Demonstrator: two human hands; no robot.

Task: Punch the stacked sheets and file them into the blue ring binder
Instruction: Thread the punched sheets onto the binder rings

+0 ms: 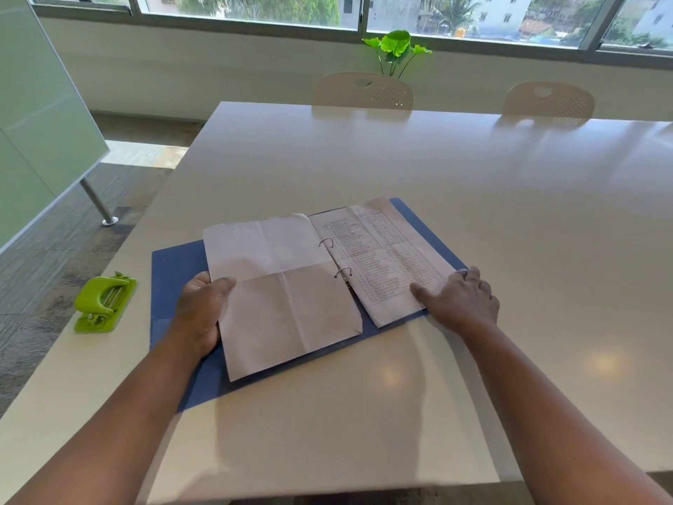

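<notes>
Both my hands are down flat, arms reaching forward.

My left hand (202,311) lies palm-down, its thumb stretched out to the right and pressing on top of the sheet (287,304), while the fingers go out of sight under the sheet's left edge, so I pinch that edge between thumb and fingers. My right hand (460,300) rests palm-down with fingers spread and nearly straight, the thumb pointing left, fingertips pressing the page (378,256). Both forearms are bare and run in from the lower corners, the wrists fairly straight.
</notes>
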